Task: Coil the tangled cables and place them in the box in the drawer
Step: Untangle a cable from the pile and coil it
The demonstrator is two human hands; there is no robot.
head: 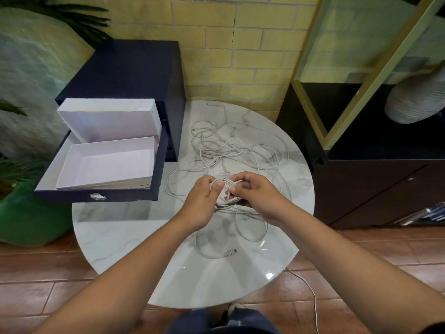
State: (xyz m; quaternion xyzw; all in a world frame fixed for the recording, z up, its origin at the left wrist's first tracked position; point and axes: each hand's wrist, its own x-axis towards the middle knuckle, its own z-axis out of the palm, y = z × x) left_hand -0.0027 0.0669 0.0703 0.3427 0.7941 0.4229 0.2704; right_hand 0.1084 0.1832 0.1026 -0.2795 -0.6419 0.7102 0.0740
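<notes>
Closest to my camera are blue jeans (243,321) and a pale shoe (234,307) at the bottom edge, with two bare forearms reaching out above them over the round marble table (120,227). The left hand (202,201) and right hand (257,198) meet over the middle of the table. Between them I see a small coil of white cable (225,189). The left hand's fingers are curled round one side of the coil, thumb pressed on top. The right hand pinches the other side with bent fingertips.

A loose strand drops from the coil and loops across the table toward me, ending in a plug (231,252). Beyond the hands the tangled cables (228,145) lie spread over the far half of the table, with several connectors showing. One white cable (310,292) hangs off the near right edge onto the tiled floor (48,273).

To the left, a dark blue cabinet (134,68) stands on the table with its drawer (96,195) pulled out. In the drawer sits the white box (106,165), open, with its lid (108,121) propped upright behind it. I see no cable in the box.
</notes>
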